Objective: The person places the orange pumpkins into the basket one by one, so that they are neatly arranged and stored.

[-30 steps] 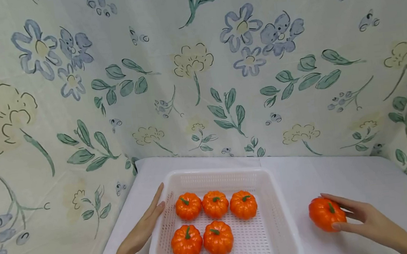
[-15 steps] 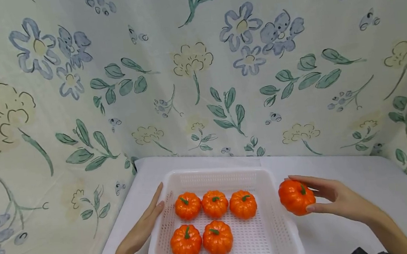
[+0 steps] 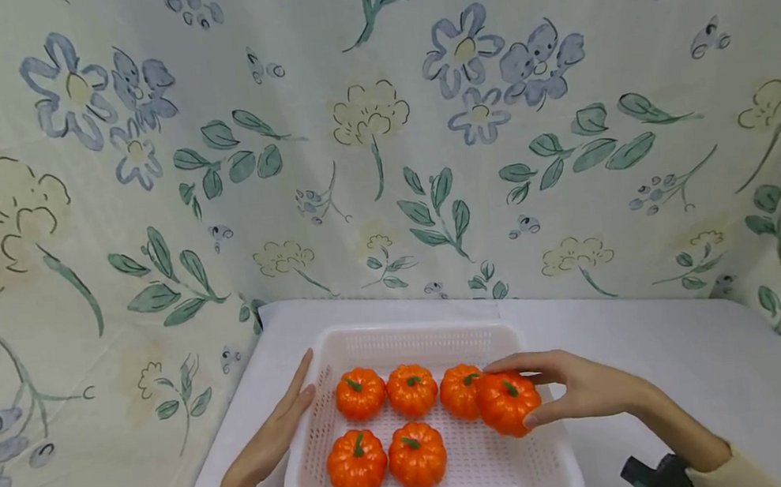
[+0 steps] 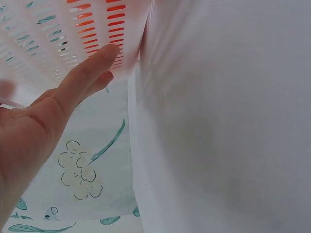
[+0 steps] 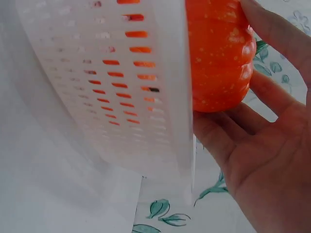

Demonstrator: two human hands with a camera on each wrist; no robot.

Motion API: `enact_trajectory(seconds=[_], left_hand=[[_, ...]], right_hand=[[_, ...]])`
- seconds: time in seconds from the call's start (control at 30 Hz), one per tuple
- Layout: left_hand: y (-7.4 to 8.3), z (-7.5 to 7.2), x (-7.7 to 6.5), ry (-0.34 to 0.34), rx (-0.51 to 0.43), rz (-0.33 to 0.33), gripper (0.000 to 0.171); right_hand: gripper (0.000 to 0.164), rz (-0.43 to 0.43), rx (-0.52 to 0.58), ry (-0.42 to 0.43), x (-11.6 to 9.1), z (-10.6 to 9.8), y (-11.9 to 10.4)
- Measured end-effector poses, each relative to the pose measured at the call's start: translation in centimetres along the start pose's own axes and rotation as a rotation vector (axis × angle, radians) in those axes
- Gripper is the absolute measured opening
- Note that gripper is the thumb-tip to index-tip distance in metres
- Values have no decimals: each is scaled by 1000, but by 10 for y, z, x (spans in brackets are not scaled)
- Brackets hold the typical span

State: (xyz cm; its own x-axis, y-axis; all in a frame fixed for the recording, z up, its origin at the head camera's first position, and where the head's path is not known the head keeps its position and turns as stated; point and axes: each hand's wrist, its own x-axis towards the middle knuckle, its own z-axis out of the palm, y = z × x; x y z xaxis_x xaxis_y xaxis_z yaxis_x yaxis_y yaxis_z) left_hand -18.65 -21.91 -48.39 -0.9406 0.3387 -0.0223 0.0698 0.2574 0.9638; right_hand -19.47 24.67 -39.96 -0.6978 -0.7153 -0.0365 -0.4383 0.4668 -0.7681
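My right hand holds a shiny orange toy pumpkin with a green stem, thumb on the near side and fingers on the far side. This pumpkin is over the right part of a white perforated plastic basket, overlapping the pumpkin at the back right. In the right wrist view, the held pumpkin shows just above the basket's rim. My left hand rests against the basket's left side with fingers extended; the left wrist view shows its fingers along the slotted wall.
Several more pumpkins sit in the basket, including one at the back left and one at the front. The basket stands on a white-covered table. A floral cloth hangs behind and at the sides.
My right hand has carried the pumpkin leftward from the right of the table, past the basket's right rim and over its inside. The left hand has stayed at the basket's side.
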Motion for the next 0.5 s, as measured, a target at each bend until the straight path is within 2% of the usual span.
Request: enact_trajectory(seconds=[0.2, 0.5], left_hand=[[-1, -1, 1, -8, -1, 9, 60], [0, -2, 2, -10, 17, 29, 60]], right_hand=[[61, 6, 7, -126, 20, 12, -3], [61, -7, 0, -231, 35, 20, -6]])
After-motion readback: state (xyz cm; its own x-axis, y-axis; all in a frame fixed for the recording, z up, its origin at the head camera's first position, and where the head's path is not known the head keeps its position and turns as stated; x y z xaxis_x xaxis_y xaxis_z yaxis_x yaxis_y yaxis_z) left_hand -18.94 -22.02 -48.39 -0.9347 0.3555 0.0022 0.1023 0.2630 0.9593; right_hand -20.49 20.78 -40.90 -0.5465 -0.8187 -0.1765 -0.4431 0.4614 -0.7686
